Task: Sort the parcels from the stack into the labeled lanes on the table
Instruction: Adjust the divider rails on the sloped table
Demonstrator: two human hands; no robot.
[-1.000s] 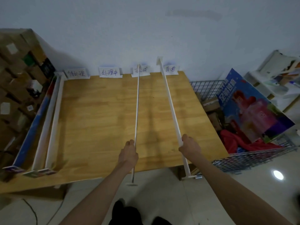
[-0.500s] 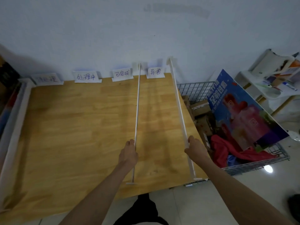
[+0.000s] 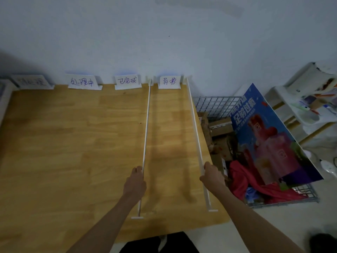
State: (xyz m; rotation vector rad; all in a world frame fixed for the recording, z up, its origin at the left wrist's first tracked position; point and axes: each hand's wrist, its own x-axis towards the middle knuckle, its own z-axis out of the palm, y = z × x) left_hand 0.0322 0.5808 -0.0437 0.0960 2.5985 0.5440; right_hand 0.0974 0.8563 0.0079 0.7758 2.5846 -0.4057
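Now the left hand [image 3: 134, 183] grips the left rail [image 3: 145, 139] and the right hand [image 3: 211, 175] grips the right rail [image 3: 195, 128], both standing on the table [image 3: 73, 143]; parcels [image 3: 220, 130] sit in the basket [image 3: 215, 105] beside it

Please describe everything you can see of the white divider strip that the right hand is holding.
The white divider strip is long, thin and straight, apparently plastic or painted wood. It stands on edge along the right border of the wooden table, running from the wall beside the rightmost paper label to the near edge, where a small crosswise foot ends it. The right hand grips it near that end. A wire basket stands just beyond it.
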